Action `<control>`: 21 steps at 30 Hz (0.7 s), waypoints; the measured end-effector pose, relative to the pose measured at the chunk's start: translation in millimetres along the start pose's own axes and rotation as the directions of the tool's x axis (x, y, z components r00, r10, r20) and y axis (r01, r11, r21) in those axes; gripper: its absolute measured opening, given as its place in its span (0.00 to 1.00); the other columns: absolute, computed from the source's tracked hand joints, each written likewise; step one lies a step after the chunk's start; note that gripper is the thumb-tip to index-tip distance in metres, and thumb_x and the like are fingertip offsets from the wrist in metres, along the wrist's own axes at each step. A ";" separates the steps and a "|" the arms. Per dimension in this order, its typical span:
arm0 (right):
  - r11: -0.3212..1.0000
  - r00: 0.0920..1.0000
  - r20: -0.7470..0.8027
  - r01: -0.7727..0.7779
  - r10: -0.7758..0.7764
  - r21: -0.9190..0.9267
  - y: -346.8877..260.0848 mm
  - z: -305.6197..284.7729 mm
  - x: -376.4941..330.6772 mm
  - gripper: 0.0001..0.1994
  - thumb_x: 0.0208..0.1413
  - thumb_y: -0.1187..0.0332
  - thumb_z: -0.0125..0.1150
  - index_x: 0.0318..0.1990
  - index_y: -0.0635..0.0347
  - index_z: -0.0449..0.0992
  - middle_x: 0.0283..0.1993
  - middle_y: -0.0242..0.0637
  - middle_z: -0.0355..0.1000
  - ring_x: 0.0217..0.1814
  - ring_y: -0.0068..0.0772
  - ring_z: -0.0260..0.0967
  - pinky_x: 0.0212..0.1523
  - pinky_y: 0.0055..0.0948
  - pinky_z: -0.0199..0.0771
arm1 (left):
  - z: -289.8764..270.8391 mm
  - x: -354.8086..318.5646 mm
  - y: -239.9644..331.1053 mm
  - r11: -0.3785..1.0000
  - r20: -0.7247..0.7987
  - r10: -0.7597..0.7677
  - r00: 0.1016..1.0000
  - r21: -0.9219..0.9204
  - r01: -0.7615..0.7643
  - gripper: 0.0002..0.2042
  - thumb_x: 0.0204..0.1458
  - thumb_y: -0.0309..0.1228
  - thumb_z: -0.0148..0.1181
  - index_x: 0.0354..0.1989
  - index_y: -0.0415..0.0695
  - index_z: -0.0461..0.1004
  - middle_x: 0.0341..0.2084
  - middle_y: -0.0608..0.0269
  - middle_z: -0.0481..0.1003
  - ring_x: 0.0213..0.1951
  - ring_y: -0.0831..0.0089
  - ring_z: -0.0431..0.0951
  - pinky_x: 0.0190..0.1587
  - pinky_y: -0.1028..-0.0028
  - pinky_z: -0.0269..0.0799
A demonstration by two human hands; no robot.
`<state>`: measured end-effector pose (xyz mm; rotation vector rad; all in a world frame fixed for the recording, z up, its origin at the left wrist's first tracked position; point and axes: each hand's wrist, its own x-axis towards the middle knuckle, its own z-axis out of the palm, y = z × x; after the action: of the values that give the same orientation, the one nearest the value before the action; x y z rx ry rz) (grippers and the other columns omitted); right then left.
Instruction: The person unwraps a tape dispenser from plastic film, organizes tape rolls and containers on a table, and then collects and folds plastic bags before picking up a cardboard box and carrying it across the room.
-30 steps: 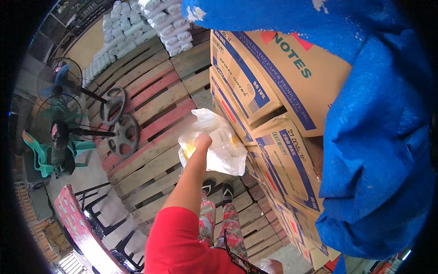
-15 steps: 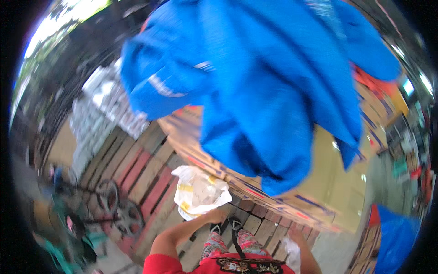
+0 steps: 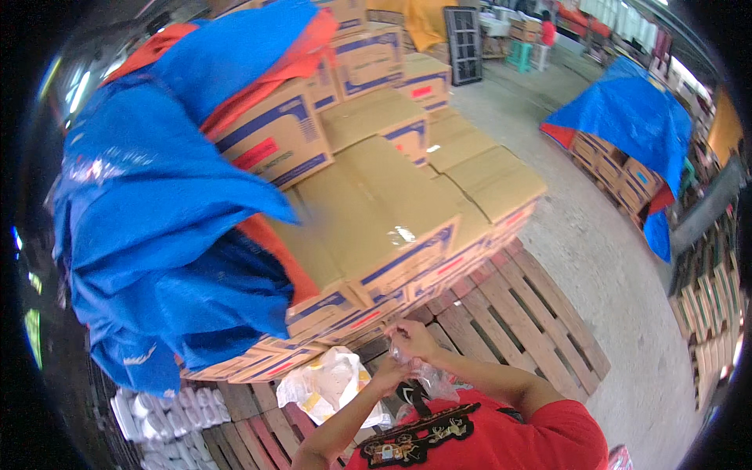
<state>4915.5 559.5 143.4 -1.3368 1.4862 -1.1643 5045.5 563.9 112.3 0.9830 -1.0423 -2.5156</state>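
Close together in front of my body, both hands are closed on a crumpled clear plastic bag [image 3: 432, 381]. My right hand [image 3: 417, 342] pinches its upper end, while my left hand [image 3: 388, 375] grips it lower down; my fingers partly hide it. An open white sack with yellow patches [image 3: 317, 385] stands beside my left forearm. Stacked brown cartons [image 3: 376, 200] with blue and red print rise just ahead of my hands. A blue tarp with an orange underside [image 3: 168, 211] drapes over the left part of the stack.
Wooden pallets [image 3: 521, 313] lie under and around the cartons. White wrapped bundles [image 3: 172, 413] sit at the lower left. Across the concrete floor [image 3: 576, 258], another carton stack is under a blue tarp [image 3: 627, 110]. More pallets [image 3: 709, 290] are at the right, and a person [image 3: 547, 31] is far back.
My view has swung right, bringing the carton tops into sight. My left hand has left the white sack's rim, and my hands, apart before, have come together on the plastic bag.
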 end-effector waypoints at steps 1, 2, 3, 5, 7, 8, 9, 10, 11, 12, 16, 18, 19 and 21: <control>0.996 0.995 -0.096 -0.005 0.013 0.086 6.8 -17.8 -7.1 0.07 0.47 0.72 0.48 0.32 0.63 0.72 0.28 0.34 0.70 0.30 0.21 0.65 0.32 0.22 0.64 | 16.8 11.0 -1.2 0.997 0.036 0.000 0.999 0.073 -0.003 0.33 0.34 0.38 0.65 0.50 0.44 0.55 0.40 0.63 0.66 0.39 0.74 0.68 0.34 0.73 0.69; 0.984 0.983 -0.182 0.006 0.026 0.175 13.0 -35.3 -12.5 0.07 0.46 0.73 0.48 0.31 0.63 0.72 0.28 0.33 0.70 0.30 0.20 0.64 0.32 0.21 0.64 | 37.6 20.4 7.3 0.989 0.062 0.004 0.998 0.145 -0.013 0.33 0.34 0.37 0.66 0.49 0.44 0.56 0.39 0.63 0.66 0.38 0.74 0.69 0.33 0.74 0.69; 0.965 0.963 -0.267 0.027 0.045 0.261 20.1 -54.4 -18.8 0.07 0.46 0.73 0.48 0.31 0.64 0.72 0.28 0.32 0.70 0.30 0.19 0.64 0.32 0.20 0.64 | 60.3 30.8 15.9 0.976 0.090 0.007 0.996 0.214 -0.026 0.32 0.33 0.37 0.66 0.48 0.43 0.57 0.39 0.63 0.67 0.38 0.74 0.69 0.32 0.76 0.69; 0.941 0.928 -0.337 -0.039 0.159 0.336 31.6 -92.8 -40.5 0.06 0.45 0.74 0.48 0.29 0.64 0.72 0.27 0.31 0.69 0.30 0.19 0.63 0.32 0.18 0.62 | 109.9 47.9 32.9 0.879 0.129 -0.142 0.981 0.472 0.065 0.30 0.34 0.36 0.65 0.47 0.43 0.59 0.36 0.63 0.68 0.36 0.75 0.70 0.32 0.77 0.68; 0.916 0.882 -0.353 -0.181 0.313 0.359 31.8 -136.3 -62.2 0.06 0.45 0.74 0.49 0.30 0.64 0.72 0.26 0.32 0.68 0.30 0.20 0.63 0.32 0.18 0.62 | 148.5 70.2 30.2 0.752 0.143 -0.235 0.961 0.653 0.087 0.27 0.34 0.34 0.63 0.45 0.43 0.61 0.34 0.63 0.69 0.34 0.75 0.70 0.32 0.76 0.68; 0.892 0.881 -0.341 -0.171 0.329 0.419 47.3 -156.5 -75.0 0.07 0.44 0.73 0.50 0.30 0.64 0.72 0.26 0.32 0.68 0.30 0.20 0.63 0.31 0.18 0.61 | 168.2 85.7 21.7 0.698 0.152 -0.263 0.953 0.712 0.079 0.25 0.34 0.32 0.62 0.44 0.42 0.61 0.32 0.63 0.70 0.33 0.74 0.71 0.33 0.75 0.68; 0.898 0.867 -0.366 -0.180 0.337 0.401 56.8 -183.6 -92.2 0.07 0.44 0.72 0.50 0.30 0.64 0.72 0.26 0.32 0.68 0.29 0.20 0.63 0.30 0.18 0.61 | 190.0 101.7 12.1 0.640 0.159 -0.290 0.944 0.765 0.067 0.24 0.35 0.31 0.61 0.43 0.42 0.62 0.31 0.64 0.70 0.32 0.73 0.71 0.33 0.74 0.68; 0.905 0.858 -0.383 -0.190 0.341 0.381 64.1 -213.9 -109.7 0.07 0.44 0.71 0.50 0.30 0.64 0.72 0.27 0.32 0.68 0.29 0.20 0.63 0.30 0.19 0.61 | 215.0 117.9 3.9 0.616 0.247 -0.235 0.940 0.786 -0.052 0.23 0.34 0.30 0.60 0.42 0.42 0.63 0.30 0.63 0.70 0.31 0.71 0.71 0.34 0.72 0.68; 0.910 0.851 -0.395 -0.205 0.347 0.360 68.5 -245.3 -129.5 0.08 0.44 0.71 0.50 0.30 0.64 0.72 0.27 0.32 0.68 0.29 0.20 0.63 0.29 0.19 0.61 | 243.1 134.4 -8.9 0.590 0.335 -0.183 0.924 0.790 -0.170 0.22 0.34 0.30 0.59 0.41 0.42 0.64 0.29 0.61 0.71 0.31 0.69 0.72 0.34 0.71 0.68; 0.923 0.800 -0.483 -0.216 0.355 0.318 72.3 -278.4 -152.2 0.08 0.43 0.70 0.50 0.29 0.64 0.72 0.26 0.32 0.68 0.28 0.20 0.63 0.29 0.19 0.61 | 272.2 151.3 -25.0 0.557 0.422 -0.132 0.897 0.780 -0.285 0.21 0.33 0.29 0.58 0.40 0.42 0.64 0.28 0.60 0.71 0.30 0.67 0.72 0.35 0.69 0.67; 0.845 0.513 -0.704 -0.085 0.492 0.528 80.8 -370.2 -226.6 0.07 0.42 0.70 0.50 0.27 0.65 0.71 0.25 0.31 0.66 0.26 0.20 0.60 0.27 0.17 0.58 | 370.7 226.2 -87.4 0.348 0.752 -0.117 0.649 0.643 -0.682 0.21 0.30 0.30 0.56 0.37 0.38 0.62 0.28 0.48 0.71 0.33 0.55 0.72 0.35 0.63 0.66; 0.841 0.379 -0.771 -0.036 0.511 0.540 97.1 -407.2 -251.4 0.07 0.41 0.71 0.50 0.26 0.65 0.71 0.24 0.30 0.65 0.24 0.20 0.59 0.26 0.16 0.56 | 417.6 249.0 -91.6 0.290 0.714 -0.291 0.636 0.700 -0.653 0.23 0.29 0.30 0.57 0.39 0.38 0.62 0.28 0.45 0.70 0.33 0.54 0.71 0.36 0.63 0.67; 0.836 0.371 -0.773 -0.019 0.515 0.549 96.1 -422.0 -255.8 0.07 0.41 0.71 0.51 0.27 0.64 0.71 0.23 0.29 0.65 0.24 0.19 0.58 0.26 0.17 0.56 | 435.5 259.0 -90.3 0.259 0.678 -0.369 0.635 0.732 -0.631 0.25 0.28 0.29 0.58 0.40 0.37 0.62 0.29 0.43 0.70 0.34 0.54 0.71 0.36 0.64 0.67; 0.821 0.354 -0.773 0.021 0.527 0.570 94.3 -449.7 -261.7 0.07 0.42 0.70 0.52 0.28 0.64 0.72 0.22 0.29 0.65 0.24 0.18 0.57 0.25 0.19 0.54 | 467.9 280.7 -87.5 0.124 0.632 -0.496 0.596 0.731 -0.671 0.30 0.27 0.32 0.60 0.44 0.36 0.59 0.28 0.44 0.70 0.36 0.52 0.70 0.39 0.62 0.65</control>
<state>4490.2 873.2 161.6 0.0917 1.8137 -2.0447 4526.5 748.9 154.9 -0.4648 -3.2297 -1.5979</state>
